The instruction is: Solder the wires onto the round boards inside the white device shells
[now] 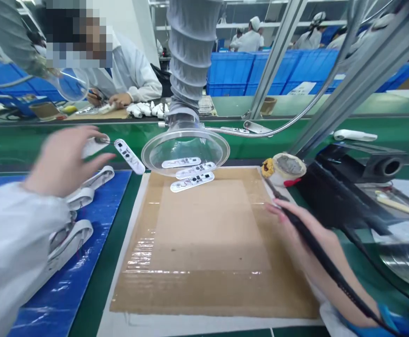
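My left hand (59, 161), blurred by motion, is closed on a white plastic housing (95, 145) above the blue mat. From it, on thin wires, a narrow white circuit board (129, 156) sticks out to the right. My right hand (306, 234) grips a soldering iron (306, 241) by its black handle. Its tip points at a yellow-brown cleaning sponge (267, 167), beside a round pot (288, 168); whether it touches cannot be told. Several similar boards (192, 181) lie at the far edge of the cardboard, partly behind the clear fume hood (185, 145).
The cardboard work pad (211, 290) lies in front of me. Several curved white housings (73, 238) rest on the blue mat (81, 281). A black iron stand (352, 187) is at right. Across the bench, a person (130, 70) works with both hands.
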Motion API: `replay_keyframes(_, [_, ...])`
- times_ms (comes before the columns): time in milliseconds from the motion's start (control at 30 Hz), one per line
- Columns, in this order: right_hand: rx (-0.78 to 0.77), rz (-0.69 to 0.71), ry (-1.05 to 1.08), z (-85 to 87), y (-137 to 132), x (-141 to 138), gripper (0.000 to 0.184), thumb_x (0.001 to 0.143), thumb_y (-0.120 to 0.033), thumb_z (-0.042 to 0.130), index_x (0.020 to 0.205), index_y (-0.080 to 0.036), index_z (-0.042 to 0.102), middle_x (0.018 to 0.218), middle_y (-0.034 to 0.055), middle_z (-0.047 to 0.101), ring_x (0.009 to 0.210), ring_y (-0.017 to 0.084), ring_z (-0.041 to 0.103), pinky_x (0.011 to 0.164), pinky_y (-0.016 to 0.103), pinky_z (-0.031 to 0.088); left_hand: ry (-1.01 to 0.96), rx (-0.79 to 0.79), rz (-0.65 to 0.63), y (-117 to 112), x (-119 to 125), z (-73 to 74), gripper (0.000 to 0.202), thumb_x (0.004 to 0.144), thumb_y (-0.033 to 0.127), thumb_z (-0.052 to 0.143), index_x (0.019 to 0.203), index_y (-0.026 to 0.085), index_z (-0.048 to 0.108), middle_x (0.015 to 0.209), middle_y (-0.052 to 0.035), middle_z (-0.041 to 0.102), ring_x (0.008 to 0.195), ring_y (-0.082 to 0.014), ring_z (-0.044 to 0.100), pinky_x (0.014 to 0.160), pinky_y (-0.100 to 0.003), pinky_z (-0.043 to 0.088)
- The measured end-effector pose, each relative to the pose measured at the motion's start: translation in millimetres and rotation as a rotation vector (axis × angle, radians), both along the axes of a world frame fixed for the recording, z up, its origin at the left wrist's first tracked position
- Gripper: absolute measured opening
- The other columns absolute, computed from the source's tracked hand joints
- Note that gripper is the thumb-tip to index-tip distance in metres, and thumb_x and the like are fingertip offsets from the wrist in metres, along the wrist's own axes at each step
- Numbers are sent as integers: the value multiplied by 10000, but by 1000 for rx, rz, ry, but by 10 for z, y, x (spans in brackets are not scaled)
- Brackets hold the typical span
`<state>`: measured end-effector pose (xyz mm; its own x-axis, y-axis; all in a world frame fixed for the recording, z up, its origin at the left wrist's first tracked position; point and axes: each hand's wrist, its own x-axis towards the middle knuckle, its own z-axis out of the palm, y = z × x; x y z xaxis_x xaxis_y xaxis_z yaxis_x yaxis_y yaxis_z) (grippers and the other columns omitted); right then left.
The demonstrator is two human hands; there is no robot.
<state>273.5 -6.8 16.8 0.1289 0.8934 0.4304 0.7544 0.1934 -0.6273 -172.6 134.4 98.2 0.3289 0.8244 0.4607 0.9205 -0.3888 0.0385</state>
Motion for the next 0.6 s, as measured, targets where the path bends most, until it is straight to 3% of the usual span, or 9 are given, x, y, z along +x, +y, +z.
replay_keyframes(67, [-52, 66, -15, -91, -54, -51, 312, 951, -413, 508, 1176, -278, 677, 1187, 20, 710, 1057, 240, 697, 873, 347, 611, 57, -93, -137, 92, 325, -265, 653, 874, 686, 441, 1277, 188, 572, 1376, -79, 569, 1306, -328, 511, 1134, -485, 377])
replay_keyframes(167, [-88, 75, -17, -326, -130, -95, 344, 934, -358, 519, 1251, -309, 642, 1237, 8, 690, 1082, 251, 692, 857, 371, 631, 119, -214, -246, 187, 856, -698, 765, 893, 686, 462, 1453, 164, 438, 1548, -167, 398, 1428, -373, 372, 1164, -593, 301])
replay_keyframes(233, [-125, 131, -13, -496, -162, -91, 392, 940, -322, 487, 1316, -334, 598, 1293, -8, 657, 1119, 253, 674, 893, 398, 621, 126, -261, -275, 242, 1101, -883, 804, 903, 693, 447, 1515, 182, 346, 1603, -189, 276, 1473, -386, 276, 1172, -620, 258])
replay_keyframes(367, [-205, 219, -32, -642, -185, -60, 414, 960, -324, 437, 1351, -340, 573, 1333, -23, 628, 1164, 245, 644, 903, 370, 608, 133, -358, -321, 282, 1249, -990, 695, 982, 608, 355, 1552, 220, 273, 1633, -153, 199, 1508, -370, 170, 1184, -614, 230])
replay_keyframes(500, [-301, 17, -23, -528, -244, -122, 455, 1006, -366, 412, 1457, -412, 383, 1469, -75, 499, 1323, 192, 518, 1084, 380, 481, 144, -443, -377, 143, 1163, -1012, 586, 1032, 487, 300, 1548, 210, 295, 1646, -82, 181, 1530, -317, 82, 1222, -528, 230])
replay_keyframes(600, [-308, 1, -6, -441, -289, -191, 481, 1005, -404, 424, 1474, -420, 318, 1498, -83, 461, 1372, 182, 462, 1162, 418, 390, 144, -478, -414, -35, 1114, -1051, 580, 1042, 457, 301, 1566, 220, 235, 1642, -44, 207, 1532, -281, 114, 1235, -502, 225])
